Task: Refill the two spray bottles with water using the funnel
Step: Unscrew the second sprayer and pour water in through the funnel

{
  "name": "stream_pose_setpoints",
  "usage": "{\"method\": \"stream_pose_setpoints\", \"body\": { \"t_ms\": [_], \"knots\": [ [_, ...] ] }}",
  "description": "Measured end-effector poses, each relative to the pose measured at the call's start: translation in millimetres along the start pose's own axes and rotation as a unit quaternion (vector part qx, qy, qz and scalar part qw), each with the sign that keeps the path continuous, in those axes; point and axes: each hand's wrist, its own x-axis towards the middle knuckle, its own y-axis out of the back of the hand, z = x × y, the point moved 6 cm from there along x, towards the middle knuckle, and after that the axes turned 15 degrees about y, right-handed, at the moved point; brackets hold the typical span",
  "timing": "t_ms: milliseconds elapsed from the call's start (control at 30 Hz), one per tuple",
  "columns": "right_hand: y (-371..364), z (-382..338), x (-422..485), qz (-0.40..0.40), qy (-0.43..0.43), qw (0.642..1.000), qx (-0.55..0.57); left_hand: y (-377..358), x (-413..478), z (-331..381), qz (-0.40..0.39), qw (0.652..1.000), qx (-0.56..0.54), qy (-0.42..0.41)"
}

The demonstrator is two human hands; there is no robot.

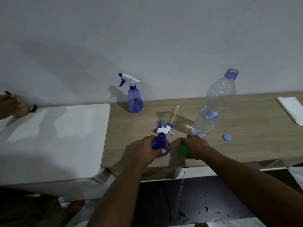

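My left hand grips an open blue spray bottle standing near the front of the wooden table. Its white and blue spray head with the dip tube lies on the table just behind it. My right hand covers and holds a green funnel resting on the table beside that bottle. A second blue spray bottle with its spray head on stands at the back by the wall, holding some water. A large clear water bottle, uncapped and partly full, stands to the right.
A light blue cap lies right of the water bottle. A folded white cloth lies at the table's far right. A white cabinet top adjoins the table on the left, with another person's hand at its far left edge.
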Motion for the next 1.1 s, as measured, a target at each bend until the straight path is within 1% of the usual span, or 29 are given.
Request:
{"method": "stream_pose_setpoints", "body": {
  "t_ms": [67, 100, 167, 267, 367, 433, 500, 700, 800, 1000, 1100],
  "knots": [
    [8.4, 1.5, 1.7, 0.034, -0.004, 0.999, 0.033, -1.0, 1.3, -1.5, 0.0, 1.0, -0.007, 0.001],
    [16.6, 3.1, 1.2, 0.066, -0.013, 0.995, 0.07, -1.1, 1.1, -1.2, -0.001, 1.0, -0.008, 0.0],
    [38.1, 7.2, -0.2, 0.142, -0.028, 0.976, 0.164, -0.4, 0.3, -0.6, 0.002, 1.0, -0.007, -0.007],
    [79.3, 7.9, -5.8, 0.26, -0.011, 0.927, 0.269, 0.8, -0.6, 0.0, 0.004, 1.0, -0.007, -0.01],
    [113.7, -4.3, -19.0, 0.367, 0.011, 0.853, 0.371, 1.5, -1.4, 1.3, 0.002, 1.0, -0.013, -0.007],
    [124.8, -17.6, -26.8, 0.419, 0.029, 0.813, 0.404, 1.6, -1.1, 1.5, 0.005, 1.0, -0.007, -0.002],
    [124.7, -30.5, -31.6, 0.444, 0.049, 0.793, 0.414, 2.2, -1.1, 3.2, 0.013, 1.0, 0.005, -0.002],
    [95.2, -48.8, -32.2, 0.463, 0.073, 0.77, 0.433, 0.1, 2.5, 2.6, 0.007, 1.0, 0.007, 0.014],
    [87.1, -52.2, -30.3, 0.462, 0.075, 0.772, 0.431, -0.8, 1.9, 2.2, 0.006, 1.0, 0.002, 0.014],
    [72.7, -56.5, -27.7, 0.435, 0.098, 0.8, 0.401, 0.1, 0.0, 2.2, 0.015, 1.0, -0.025, 0.003],
    [70.0, -55.3, -30.3, 0.403, 0.102, 0.824, 0.385, 0.6, 0.0, 1.6, 0.017, 0.999, -0.031, 0.01]
  ]
}}
